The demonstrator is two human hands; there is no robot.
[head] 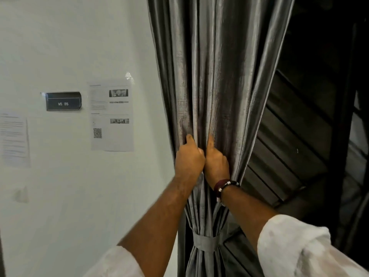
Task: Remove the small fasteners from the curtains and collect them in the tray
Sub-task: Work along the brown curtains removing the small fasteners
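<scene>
Head view, from left to right: a smooth, matt white painted wall (60,47) carries a faint printed paper sheet (14,139) at the far left edge, then a small dark rectangular plaque with rounded corners (63,101) lettered "WS 05", then a white printed notice with small photos and a QR code (111,116) taped flat beside it. Right of the wall hangs a long grey curtain of shiny, satin-like fabric (215,66), falling in deep vertical folds with a fine slubbed weave that catches the light in pale streaks. Low down, a flat grey fabric tie-back band (204,243) cinches the folds into a narrow bundle. Both bare forearms reach up from the bottom edge, each coming out of a rolled white cloth sleeve (295,246). The left hand (189,158) is raised with its back to the camera, fingers curled into a fold of the curtain and gripping it, the thumb lying up against the cloth. The right hand (216,164) sits just beside it, knuckles nearly touching, also bunching the fabric, with one finger or the thumb pointing straight up along a pleat. On the right wrist is a dark red and black cord bracelet with small silver beads (225,185). No small fastener can be made out among the folds; the fingers hide that spot. Further right, behind the curtain, dark slatted panels (289,136) slant through deep shadow.
</scene>
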